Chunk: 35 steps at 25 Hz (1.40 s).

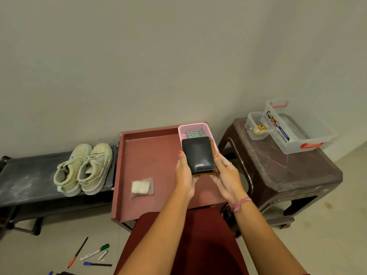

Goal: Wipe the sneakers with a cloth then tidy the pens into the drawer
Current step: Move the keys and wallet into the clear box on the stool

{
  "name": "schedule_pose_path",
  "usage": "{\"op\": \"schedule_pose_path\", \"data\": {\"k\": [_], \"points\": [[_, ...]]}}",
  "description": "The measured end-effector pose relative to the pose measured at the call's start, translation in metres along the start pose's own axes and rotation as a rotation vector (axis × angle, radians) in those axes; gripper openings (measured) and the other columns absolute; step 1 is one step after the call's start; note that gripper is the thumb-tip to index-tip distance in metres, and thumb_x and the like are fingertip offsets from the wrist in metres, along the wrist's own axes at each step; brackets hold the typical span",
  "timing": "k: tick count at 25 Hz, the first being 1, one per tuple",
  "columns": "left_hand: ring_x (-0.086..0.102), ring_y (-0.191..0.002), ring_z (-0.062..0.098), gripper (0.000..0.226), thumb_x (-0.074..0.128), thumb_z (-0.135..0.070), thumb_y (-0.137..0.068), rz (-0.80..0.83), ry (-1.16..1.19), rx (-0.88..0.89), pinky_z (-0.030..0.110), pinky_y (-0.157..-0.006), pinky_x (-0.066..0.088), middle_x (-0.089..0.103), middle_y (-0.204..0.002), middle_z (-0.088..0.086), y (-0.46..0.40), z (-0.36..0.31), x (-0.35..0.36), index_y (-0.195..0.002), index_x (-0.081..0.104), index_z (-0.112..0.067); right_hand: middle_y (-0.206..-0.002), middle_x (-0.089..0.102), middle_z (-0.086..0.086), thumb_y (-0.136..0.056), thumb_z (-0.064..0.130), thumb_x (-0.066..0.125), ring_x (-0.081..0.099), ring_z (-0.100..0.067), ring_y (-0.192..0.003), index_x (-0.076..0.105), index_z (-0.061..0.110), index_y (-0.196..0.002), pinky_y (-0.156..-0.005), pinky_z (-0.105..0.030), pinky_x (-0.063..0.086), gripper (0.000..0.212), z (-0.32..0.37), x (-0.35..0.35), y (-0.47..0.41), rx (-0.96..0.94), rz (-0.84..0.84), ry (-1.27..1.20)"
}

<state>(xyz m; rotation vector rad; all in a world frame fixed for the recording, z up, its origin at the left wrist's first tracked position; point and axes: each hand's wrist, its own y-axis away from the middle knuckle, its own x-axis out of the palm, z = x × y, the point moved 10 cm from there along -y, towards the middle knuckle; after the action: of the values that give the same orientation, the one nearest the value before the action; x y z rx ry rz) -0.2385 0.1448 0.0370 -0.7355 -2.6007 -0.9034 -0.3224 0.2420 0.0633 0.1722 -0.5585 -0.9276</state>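
Overhead, both hands grip a black wallet (pixel 198 154) over the red tray's (pixel 139 155) right edge: left hand (pixel 183 175) and right hand (pixel 226 175) with fingers curled around its sides. Sneakers (pixel 84 168) sit at the bench's (pixel 25 179) right end; pens (pixel 93 255) lie on the floor.

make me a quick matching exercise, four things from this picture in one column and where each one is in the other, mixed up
Things:
1. pale worn sneakers
2. black leather wallet
3. small clear bag of white cloth
4. scattered marker pens

Places:
A. floor
B. red tray table
C. held in both hands, left hand, right hand
D. dark low bench

Pairs: 1-D, 2-C, 3-B, 4-A
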Motion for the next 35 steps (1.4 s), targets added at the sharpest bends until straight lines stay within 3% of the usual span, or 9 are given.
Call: {"op": "schedule_pose_path", "data": {"k": [5,9,11,18,22,25,28,30,35], "points": [[0.063,-0.112,0.021,0.046,0.036,-0.053,-0.098,0.037,-0.113,0.045,0.044,-0.1,0.049,0.067,-0.121,0.001,-0.009,0.013,0.049,-0.132,0.053,-0.027,-0.117,0.067,0.006,-0.097,0.046,0.042,0.06,-0.013,-0.113,0.06,0.036,-0.122,-0.092,-0.038,0.049,0.032,0.032,-0.031,-0.006,0.017,0.011,0.185],[0.057,-0.119,0.017,0.047,0.033,-0.049,-0.101,0.048,-0.193,0.083,0.042,-0.108,0.042,0.059,-0.131,-0.002,-0.011,0.027,0.097,-0.142,0.042,-0.029,-0.12,0.065,0.002,-0.102,0.029,0.039,0.066,-0.009,-0.103,0.042,0.028,-0.137,-0.081,-0.027,0.055,0.035,0.055,-0.053,-0.013,-0.084,-0.009,0.129],[0.052,-0.124,0.016,0.048,0.032,-0.046,-0.103,0.073,-0.227,0.102,0.036,-0.108,0.041,0.051,-0.14,-0.003,-0.011,0.032,0.125,-0.147,0.034,-0.03,-0.126,0.061,-0.003,-0.102,0.024,0.04,0.063,-0.014,-0.109,0.037,0.024,-0.142,-0.09,-0.032,0.053,0.04,0.067,-0.072,-0.019,-0.138,-0.064,0.094],[0.039,-0.137,0.015,0.054,0.026,-0.054,-0.101,0.368,-0.487,0.17,0.039,-0.117,0.028,0.039,-0.152,-0.003,-0.019,0.037,0.252,-0.151,0.024,-0.036,-0.118,0.065,-0.009,-0.099,0.012,0.045,0.064,-0.022,-0.108,0.052,0.012,-0.129,-0.082,-0.032,0.057,0.03,0.165,-0.161,-0.048,-0.233,-0.158,-0.122],[0.028,-0.143,0.015,0.053,0.031,-0.034,-0.105,0.442,-0.756,0.322,0.023,-0.111,0.022,0.03,-0.156,-0.001,-0.018,0.043,0.302,-0.154,0.015,-0.024,-0.106,0.064,-0.009,-0.098,0.012,0.048,0.063,-0.02,-0.097,0.054,0.008,-0.115,-0.066,-0.027,0.059,0.019,0.225,-0.224,-0.083,-0.225,-0.347,-0.036],[0.015,-0.148,0.018,0.07,0.051,-0.027,-0.099,0.551,-1.133,0.574,0.03,-0.115,0.022,0.015,-0.161,0.0,-0.02,0.061,0.335,-0.155,0.01,-0.022,-0.096,0.061,-0.009,-0.096,0.01,0.052,0.059,-0.022,-0.099,0.054,0.008,-0.097,-0.077,-0.032,0.055,0.003,0.253,-0.262,-0.115,-0.185,-0.506,0.015],[0.007,-0.149,0.027,0.072,0.055,-0.039,-0.095,0.614,-1.468,0.769,0.045,-0.119,0.014,0.007,-0.162,0.007,-0.032,0.087,0.352,-0.154,0.019,-0.019,-0.09,0.057,-0.009,-0.094,0.007,0.055,0.055,-0.025,-0.101,0.05,0.008,-0.085,-0.079,-0.038,0.052,0.01,0.247,-0.278,-0.157,-0.031,-0.529,0.061],[0.007,-0.149,0.027,0.066,0.052,-0.042,-0.096,0.606,-1.533,0.816,0.045,-0.12,0.01,0.009,-0.162,0.008,-0.041,0.096,0.356,-0.152,0.026,-0.017,-0.097,0.056,-0.013,-0.093,0.006,0.056,0.054,-0.027,-0.101,0.049,0.007,-0.086,-0.075,-0.038,0.052,0.01,0.229,-0.284,-0.184,0.072,-0.523,0.016],[0.015,-0.148,0.024,0.053,0.046,-0.036,-0.1,0.594,-1.508,0.855,0.043,-0.12,0.013,0.014,-0.162,0.004,-0.057,0.104,0.353,-0.148,0.036,-0.016,-0.113,0.059,-0.013,-0.091,0.01,0.06,0.055,-0.026,-0.114,0.051,0.005,-0.093,-0.1,-0.041,0.046,0.01,0.197,-0.304,-0.226,0.212,-0.596,0.029]]}}
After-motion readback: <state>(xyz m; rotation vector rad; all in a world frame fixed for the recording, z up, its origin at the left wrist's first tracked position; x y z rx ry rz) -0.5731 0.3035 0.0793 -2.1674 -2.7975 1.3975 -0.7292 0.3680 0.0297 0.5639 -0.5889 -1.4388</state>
